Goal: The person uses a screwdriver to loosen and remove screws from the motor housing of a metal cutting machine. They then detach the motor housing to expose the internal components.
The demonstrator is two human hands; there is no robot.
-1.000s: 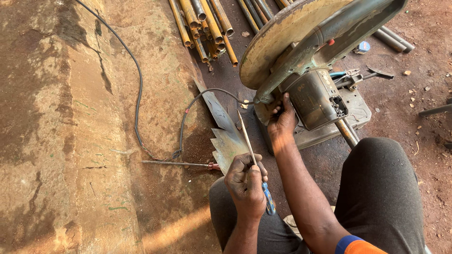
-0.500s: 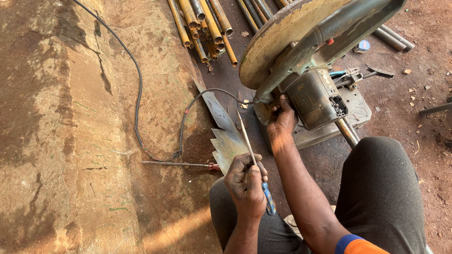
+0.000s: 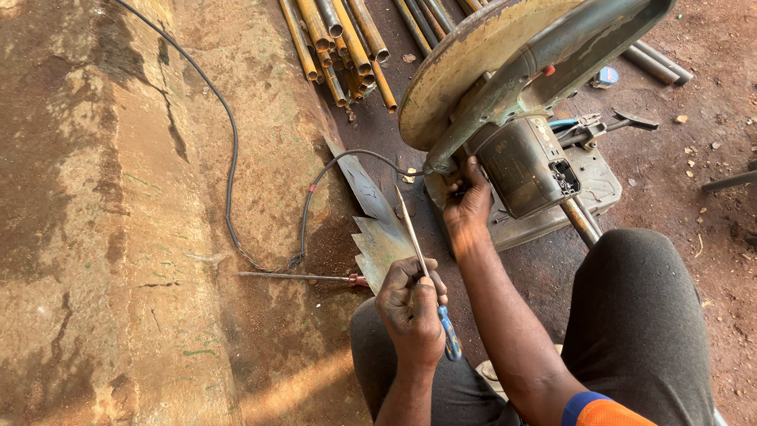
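- Almost nothing has changed against the two earlier frames: both hands, the tool and the machine sit in the same spots, no visible shift.
- Left hand [image 3: 410,309] clenched round a long thin screwdriver [image 3: 416,251], fist low in frame just above the knees; same grip as a second ago.
- The screwdriver has a blue handle poking out below the fist; its slim shaft points up and away, the tip close to the lower edge of the chop saw [image 3: 505,126], near the right hand. Whether the tip touches the machine I cannot tell.
- Right hand [image 3: 467,203] curled against the underside of the saw body, beside the motor housing [image 3: 524,164]; fingers gripping or pressing something there, the exact part is hidden by the hand.
- Saw head is raised, big round blade guard [image 3: 481,63] tilted up over the base plate [image 3: 587,185].
- Reading: a held, steady pose — work on the saw's underside looks paused or fine and slow, not advancing between frames.
- Around: grey cable [image 3: 230,150] runs over the dirt floor to the saw; flat sheet-metal pieces [image 3: 377,229] lie on the ground just left of the hands; a thin rod [image 3: 296,276] lies beside them; bundle of yellowish pipes [image 3: 339,39] at the top, well apart.
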